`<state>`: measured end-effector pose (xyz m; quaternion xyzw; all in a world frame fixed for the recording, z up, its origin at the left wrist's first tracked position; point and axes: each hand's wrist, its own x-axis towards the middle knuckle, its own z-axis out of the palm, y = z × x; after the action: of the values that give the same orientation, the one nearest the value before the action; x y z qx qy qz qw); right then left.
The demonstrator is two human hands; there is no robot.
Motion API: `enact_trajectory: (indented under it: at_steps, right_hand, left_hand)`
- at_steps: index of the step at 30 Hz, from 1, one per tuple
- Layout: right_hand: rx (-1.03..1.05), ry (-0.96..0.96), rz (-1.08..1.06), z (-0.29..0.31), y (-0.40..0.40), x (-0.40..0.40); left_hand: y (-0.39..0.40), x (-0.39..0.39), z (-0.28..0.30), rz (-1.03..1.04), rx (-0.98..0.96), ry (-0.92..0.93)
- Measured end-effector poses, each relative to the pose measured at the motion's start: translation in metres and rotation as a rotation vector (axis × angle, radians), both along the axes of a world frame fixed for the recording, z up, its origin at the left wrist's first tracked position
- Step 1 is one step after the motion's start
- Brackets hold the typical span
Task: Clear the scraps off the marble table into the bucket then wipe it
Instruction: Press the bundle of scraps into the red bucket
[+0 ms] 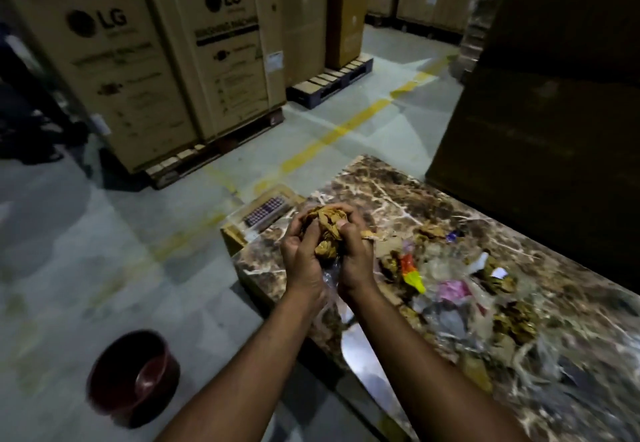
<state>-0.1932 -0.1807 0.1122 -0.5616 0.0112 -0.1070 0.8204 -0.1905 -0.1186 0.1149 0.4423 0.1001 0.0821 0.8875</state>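
Observation:
A brown marble table [408, 195] runs from the centre to the lower right. Both hands hold one bunch of crumpled brown tape scraps [323, 225] over its left end. My left hand [303, 251] cups the bunch from the left, and my right hand [351, 251] closes on it from the right. A clear plastic film hangs below the hands. More scraps [460, 289] lie on the table to the right: brown wads, clear plastic, an orange-yellow wrapper, pink pieces. The dark red bucket [133, 377] stands on the floor at the lower left, apart from the table.
A small cardboard box with a clear lid [258, 214] sits against the table's far left corner. Tall LG cartons on pallets [145, 60] stand behind. A large dark carton [547, 130] borders the table's far side. Grey floor with a yellow line [332, 136] lies between.

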Motion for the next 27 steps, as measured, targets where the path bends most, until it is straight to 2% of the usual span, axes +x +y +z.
enact_trajectory:
  at_steps: [9,16,22,27]
  right_hand:
    - [-0.100,0.017,0.242,-0.019,0.231,-0.007]
    - [-0.141,0.061,0.427,-0.031,0.404,-0.019]
    - [-0.131,0.131,0.630,-0.073,0.500,-0.019]
    - [-0.181,0.178,0.717,-0.147,0.558,-0.006]
  left_hand:
    - [0.230,-0.018,-0.031,0.280,-0.106,0.022]
    - [0.403,-0.041,-0.052,0.507,-0.093,0.059]
    - [0.489,-0.061,-0.087,0.722,-0.034,0.222]
    - [0.540,-0.058,-0.155,0.868,0.030,0.405]
